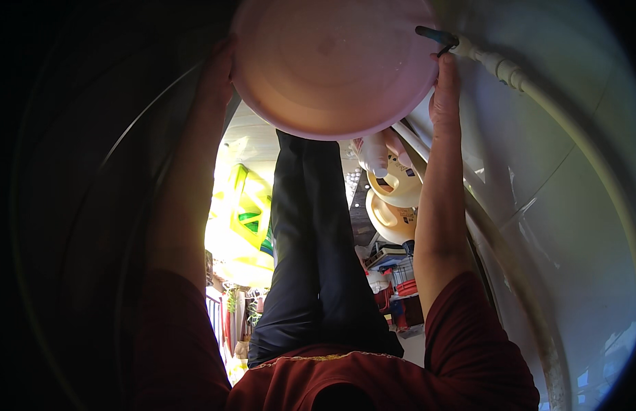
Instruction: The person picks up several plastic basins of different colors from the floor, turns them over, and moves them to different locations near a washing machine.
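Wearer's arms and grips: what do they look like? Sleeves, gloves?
Short dark-red sleeves; forearms bare. Right grip: ungloved, no band visible at the wrist. Left grip: looks ungloved too, but shaded, so finer detail can't be told.

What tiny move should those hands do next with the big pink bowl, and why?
Maybe ease the pink bowl slightly left: in this view the blue-handled tap overlaps its right edge, just by the right hand, so it might bump. The left hand at the opposite edge could help guide it.
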The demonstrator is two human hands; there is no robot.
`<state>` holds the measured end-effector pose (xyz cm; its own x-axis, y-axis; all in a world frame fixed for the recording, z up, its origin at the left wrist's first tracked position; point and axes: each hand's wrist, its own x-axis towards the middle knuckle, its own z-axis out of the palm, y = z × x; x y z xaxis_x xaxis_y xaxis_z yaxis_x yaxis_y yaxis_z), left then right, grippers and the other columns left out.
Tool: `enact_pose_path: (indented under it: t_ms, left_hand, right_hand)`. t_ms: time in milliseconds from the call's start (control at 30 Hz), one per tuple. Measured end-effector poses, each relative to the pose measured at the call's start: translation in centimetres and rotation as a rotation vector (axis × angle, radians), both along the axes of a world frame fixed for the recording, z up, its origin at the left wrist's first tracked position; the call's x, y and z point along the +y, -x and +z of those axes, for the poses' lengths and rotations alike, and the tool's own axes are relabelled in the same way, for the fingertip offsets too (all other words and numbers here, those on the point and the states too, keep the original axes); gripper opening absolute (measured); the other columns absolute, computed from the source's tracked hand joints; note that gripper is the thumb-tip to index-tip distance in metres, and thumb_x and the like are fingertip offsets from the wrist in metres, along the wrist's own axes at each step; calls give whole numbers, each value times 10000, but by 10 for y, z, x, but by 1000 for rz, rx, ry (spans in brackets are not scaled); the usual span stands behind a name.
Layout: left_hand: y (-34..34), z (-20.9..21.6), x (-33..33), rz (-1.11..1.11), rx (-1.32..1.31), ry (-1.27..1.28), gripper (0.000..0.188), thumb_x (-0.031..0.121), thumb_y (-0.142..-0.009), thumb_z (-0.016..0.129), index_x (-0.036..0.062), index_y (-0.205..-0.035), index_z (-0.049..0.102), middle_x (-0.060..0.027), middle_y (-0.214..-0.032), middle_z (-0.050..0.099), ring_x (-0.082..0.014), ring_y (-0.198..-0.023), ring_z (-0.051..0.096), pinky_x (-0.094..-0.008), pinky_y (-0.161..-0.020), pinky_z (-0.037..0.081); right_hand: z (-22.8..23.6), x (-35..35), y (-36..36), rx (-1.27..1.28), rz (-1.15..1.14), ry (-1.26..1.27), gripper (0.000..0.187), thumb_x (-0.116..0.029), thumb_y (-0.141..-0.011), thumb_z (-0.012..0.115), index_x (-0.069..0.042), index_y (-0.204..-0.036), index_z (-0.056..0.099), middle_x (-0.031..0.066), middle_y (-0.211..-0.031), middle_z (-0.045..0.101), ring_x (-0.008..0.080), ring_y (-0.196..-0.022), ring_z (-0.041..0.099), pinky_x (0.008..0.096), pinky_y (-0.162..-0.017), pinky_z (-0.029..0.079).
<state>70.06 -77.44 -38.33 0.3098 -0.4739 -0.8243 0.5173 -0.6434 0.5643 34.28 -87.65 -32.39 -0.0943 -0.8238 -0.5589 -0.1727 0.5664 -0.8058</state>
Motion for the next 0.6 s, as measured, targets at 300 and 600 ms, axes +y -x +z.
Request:
enact_pose_path:
  t_ms: [300, 600]
  left_hand:
    - [2, 0, -2, 40, 11, 49, 311, 274, -776, 574, 91, -1022, 523, -26, -892, 568, -119, -809, 517, -282, -691, 413]
    - [8, 7, -3, 38, -53, 57, 259, 295, -803, 521, 112, -985, 545, 5, -878, 576, -103, -797, 529, -261, -662, 425]
  right_hand:
    - [-4, 0, 0, -4, -56, -9, 511, -520, -705, 565, -91, -982, 536, -15, -943, 514, 91, -847, 428, 255, -753, 315]
    - [-9, -1, 3, 1, -36, -24, 497, -532, -710, 548, -91, -938, 529, -12, -935, 513, 96, -861, 433, 262, -777, 314]
